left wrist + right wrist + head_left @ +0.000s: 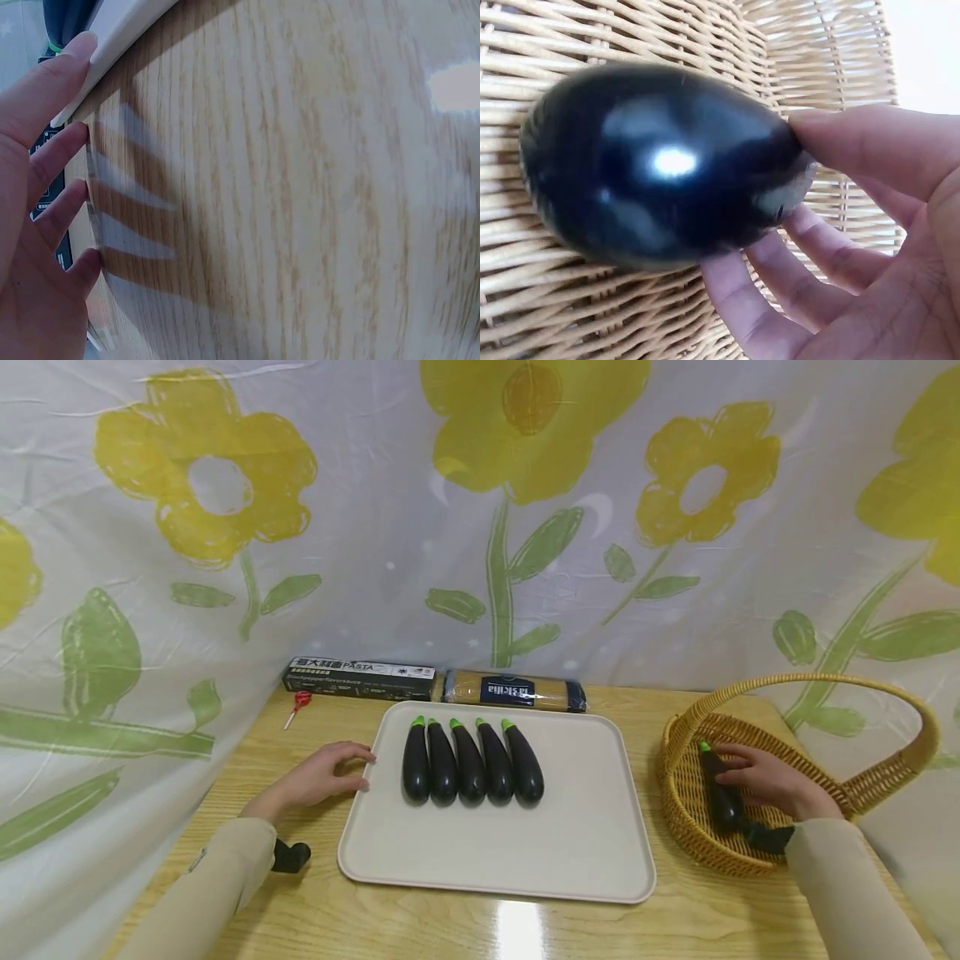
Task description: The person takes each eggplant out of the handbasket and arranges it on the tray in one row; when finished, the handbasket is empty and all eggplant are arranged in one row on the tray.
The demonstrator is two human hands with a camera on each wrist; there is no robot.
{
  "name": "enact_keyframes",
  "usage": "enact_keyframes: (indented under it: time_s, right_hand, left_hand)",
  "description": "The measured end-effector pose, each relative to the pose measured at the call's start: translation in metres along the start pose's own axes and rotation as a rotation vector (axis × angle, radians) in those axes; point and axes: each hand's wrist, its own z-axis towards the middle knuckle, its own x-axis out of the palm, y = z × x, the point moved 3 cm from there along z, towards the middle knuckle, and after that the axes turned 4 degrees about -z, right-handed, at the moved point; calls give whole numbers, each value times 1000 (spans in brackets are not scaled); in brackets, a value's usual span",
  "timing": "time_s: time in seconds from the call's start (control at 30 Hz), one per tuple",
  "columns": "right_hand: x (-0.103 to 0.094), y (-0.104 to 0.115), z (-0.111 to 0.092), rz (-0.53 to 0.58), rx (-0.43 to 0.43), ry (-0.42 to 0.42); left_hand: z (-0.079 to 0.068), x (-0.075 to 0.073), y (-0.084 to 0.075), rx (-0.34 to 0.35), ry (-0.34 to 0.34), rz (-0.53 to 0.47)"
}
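Inside the wicker basket [678, 793] at the right, my right hand [767, 781] holds a dark eggplant [723, 806] with a green tip. The right wrist view shows thumb and fingers on either side of that eggplant [652, 165], which lies against the woven wall. Several eggplants [471, 768] lie side by side on the cream tray [495, 860], green ends toward the back. At the tray's left edge is my left hand [324, 777], its fingers loosely spread, holding nothing. In the left wrist view, the thumb of the left hand [37, 172] is by the tray rim.
A black pasta box [360, 679] and a pasta packet [514, 691] lie behind the tray, along the flowered curtain [375, 527]. A red lollipop [300, 702] sits at the back left of the wooden table [300, 910]. The basket's tall handle [817, 678] arches over it.
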Motion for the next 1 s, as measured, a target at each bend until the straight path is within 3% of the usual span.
enact_keyframes:
  time_s: [0.27, 0.57, 0.87, 1.0]
  right_hand:
    - [0, -1, -2, 6, -9, 1]
    - [5, -1, -9, 89, 4, 46]
    - [-6, 22, -26, -165, -37, -31]
    - [-5, 30, -35, -134, -75, -56]
  left_hand:
    - [-1, 0, 0, -10, 10, -4]
    - [1, 0, 2, -15, 8, -1]
    - [2, 0, 4, -12, 9, 10]
    - [1, 1, 4, -12, 12, 3]
